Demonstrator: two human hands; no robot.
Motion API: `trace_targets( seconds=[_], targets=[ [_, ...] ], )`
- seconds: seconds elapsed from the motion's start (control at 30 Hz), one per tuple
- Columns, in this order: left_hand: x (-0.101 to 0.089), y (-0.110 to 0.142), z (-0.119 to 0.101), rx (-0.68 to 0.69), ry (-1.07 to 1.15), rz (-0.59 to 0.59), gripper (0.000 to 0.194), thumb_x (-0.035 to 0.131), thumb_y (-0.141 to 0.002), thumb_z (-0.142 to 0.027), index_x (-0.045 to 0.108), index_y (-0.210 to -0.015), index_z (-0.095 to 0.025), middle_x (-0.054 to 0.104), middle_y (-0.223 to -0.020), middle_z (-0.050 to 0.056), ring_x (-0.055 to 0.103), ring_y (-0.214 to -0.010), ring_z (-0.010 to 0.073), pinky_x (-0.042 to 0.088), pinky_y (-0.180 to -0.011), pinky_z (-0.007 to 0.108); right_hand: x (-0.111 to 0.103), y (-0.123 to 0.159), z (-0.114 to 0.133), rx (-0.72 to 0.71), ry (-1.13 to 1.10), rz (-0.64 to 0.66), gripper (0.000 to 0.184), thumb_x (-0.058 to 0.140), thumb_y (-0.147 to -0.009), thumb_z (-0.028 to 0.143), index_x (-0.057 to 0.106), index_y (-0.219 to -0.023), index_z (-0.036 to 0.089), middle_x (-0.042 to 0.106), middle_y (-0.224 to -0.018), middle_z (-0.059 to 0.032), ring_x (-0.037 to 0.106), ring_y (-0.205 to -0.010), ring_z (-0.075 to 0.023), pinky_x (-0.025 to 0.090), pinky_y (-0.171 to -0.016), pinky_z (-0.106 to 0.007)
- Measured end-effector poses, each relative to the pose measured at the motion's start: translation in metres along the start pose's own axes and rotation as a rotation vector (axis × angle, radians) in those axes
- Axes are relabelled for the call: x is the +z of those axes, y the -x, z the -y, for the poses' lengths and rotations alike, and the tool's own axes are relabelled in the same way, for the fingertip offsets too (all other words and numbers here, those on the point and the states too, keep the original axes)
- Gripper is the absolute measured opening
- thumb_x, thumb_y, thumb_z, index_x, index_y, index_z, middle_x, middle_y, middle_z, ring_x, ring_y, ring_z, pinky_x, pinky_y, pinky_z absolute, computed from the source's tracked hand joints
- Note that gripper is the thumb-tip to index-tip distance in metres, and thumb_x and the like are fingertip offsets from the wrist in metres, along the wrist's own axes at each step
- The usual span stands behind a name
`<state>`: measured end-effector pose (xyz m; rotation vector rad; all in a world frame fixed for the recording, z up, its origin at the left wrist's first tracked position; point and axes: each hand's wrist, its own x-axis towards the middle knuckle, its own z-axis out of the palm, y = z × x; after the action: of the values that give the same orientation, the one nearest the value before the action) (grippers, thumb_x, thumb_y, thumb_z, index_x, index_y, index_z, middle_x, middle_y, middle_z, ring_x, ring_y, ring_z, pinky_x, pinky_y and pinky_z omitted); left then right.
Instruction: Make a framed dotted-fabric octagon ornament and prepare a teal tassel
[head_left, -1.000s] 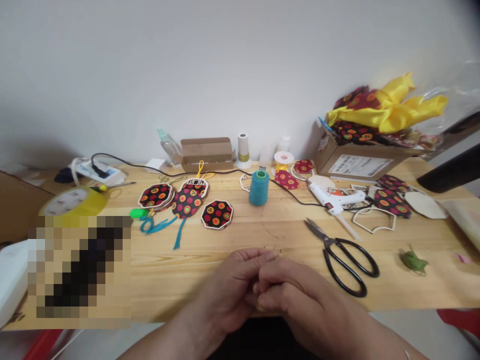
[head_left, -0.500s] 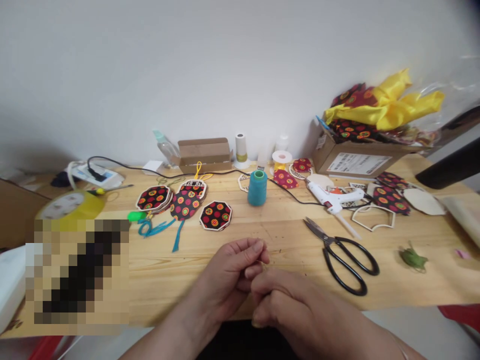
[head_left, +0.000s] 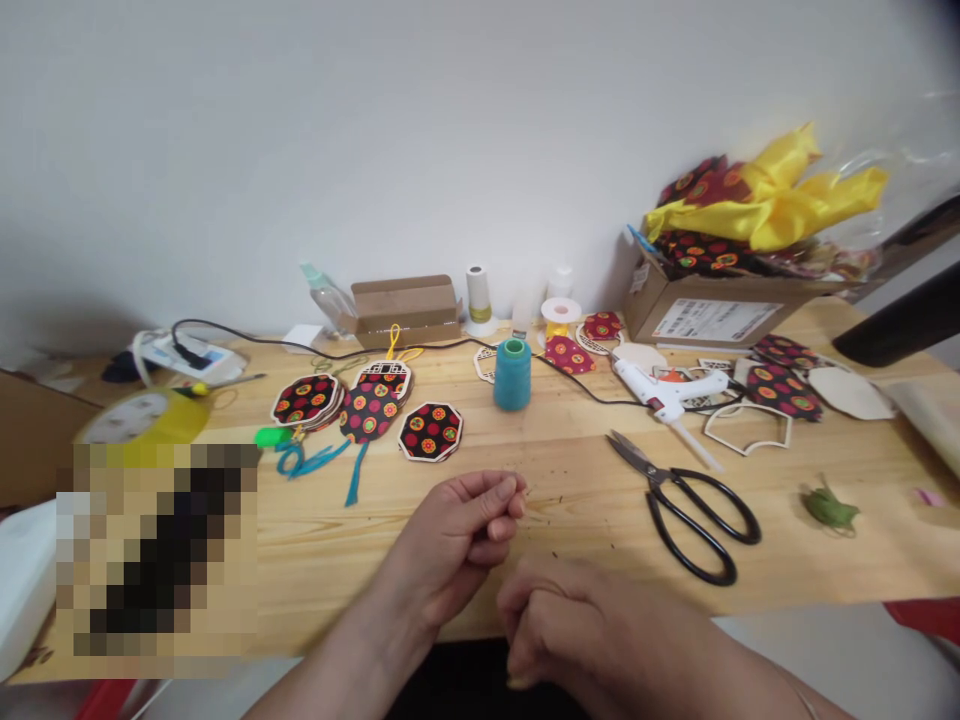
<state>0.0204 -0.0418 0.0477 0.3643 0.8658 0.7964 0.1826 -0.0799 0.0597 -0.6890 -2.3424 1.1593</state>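
Thumb and fingers pinched together, my left hand (head_left: 476, 520) is over the front middle of the table; whatever it grips is too small to make out. Close by on the right, lower down, my right hand (head_left: 562, 620) is curled with its fingers folded in, and its contents are hidden. A gap separates the two hands. Beyond them stands a teal thread cone (head_left: 513, 376). Black-handled scissors (head_left: 675, 500) lie to the right of my hands. An octagonal patterned fabric piece with a pale border (head_left: 431, 432) lies ahead of my left hand.
A white glue gun (head_left: 667, 390) lies behind the scissors, its cord crossing the table. Green thread (head_left: 829, 507) lies at the right. A cardboard box (head_left: 712, 310) full of fabric stands at the back right. Stacked patterned pieces (head_left: 306, 400) and yellow tape (head_left: 180, 410) are at left.
My right hand has moved down and away from my left, widening the gap between them. The left hand stays pinched, shifted slightly left. The things on the table keep their places.
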Motion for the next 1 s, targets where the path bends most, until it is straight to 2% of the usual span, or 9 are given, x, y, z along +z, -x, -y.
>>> trace_targets(
  seconds=[0.17, 0.33, 0.53, 1.0],
  targets=[
    [-0.0003, 0.0000, 0.0000, 0.007, 0.004, -0.008, 0.018, 0.076, -0.062, -0.017, 0.061, -0.068, -0.009, 0.053, -0.061, -0.002, 0.035, -0.042, -0.0014, 0.016, -0.034, 0.009, -0.0007, -0.0009, 0.0022, 0.074, 0.014, 0.110, 0.008, 0.054, -0.082, 0.012, 0.060, -0.082, 0.017, 0.061, -0.091, -0.0017, 0.057, -0.078, -0.0081, 0.045, -0.066, -0.015],
    [0.0002, -0.0007, -0.0007, 0.019, -0.006, -0.029, 0.020, 0.077, -0.061, -0.017, 0.060, -0.067, -0.009, 0.053, -0.061, -0.002, 0.035, -0.042, -0.0011, 0.015, -0.034, 0.009, -0.0004, -0.0007, 0.0019, 0.110, 0.002, 0.146, 0.009, 0.054, -0.082, 0.015, 0.062, -0.082, 0.019, 0.063, -0.091, -0.0003, 0.059, -0.079, -0.0083, 0.045, -0.067, -0.016],
    [-0.0012, -0.0021, -0.0019, 0.030, 0.003, -0.029, 0.018, 0.076, -0.061, -0.016, 0.060, -0.066, -0.009, 0.053, -0.061, -0.002, 0.034, -0.042, -0.0015, 0.015, -0.035, 0.009, 0.0011, -0.0019, 0.0006, 0.120, 0.017, 0.219, 0.011, 0.053, -0.085, 0.019, 0.064, -0.082, 0.019, 0.064, -0.091, 0.0003, 0.060, -0.078, -0.0088, 0.045, -0.065, -0.017],
    [-0.0026, -0.0047, -0.0016, 0.044, -0.018, -0.026, 0.017, 0.074, -0.063, -0.018, 0.060, -0.062, -0.009, 0.053, -0.060, -0.002, 0.033, -0.041, -0.0017, 0.015, -0.035, 0.010, 0.0030, -0.0091, -0.0065, 0.101, 0.004, 0.385, 0.010, 0.056, -0.082, 0.016, 0.066, -0.081, 0.017, 0.064, -0.085, 0.0000, 0.060, -0.078, -0.0094, 0.046, -0.065, -0.016]
  ],
)
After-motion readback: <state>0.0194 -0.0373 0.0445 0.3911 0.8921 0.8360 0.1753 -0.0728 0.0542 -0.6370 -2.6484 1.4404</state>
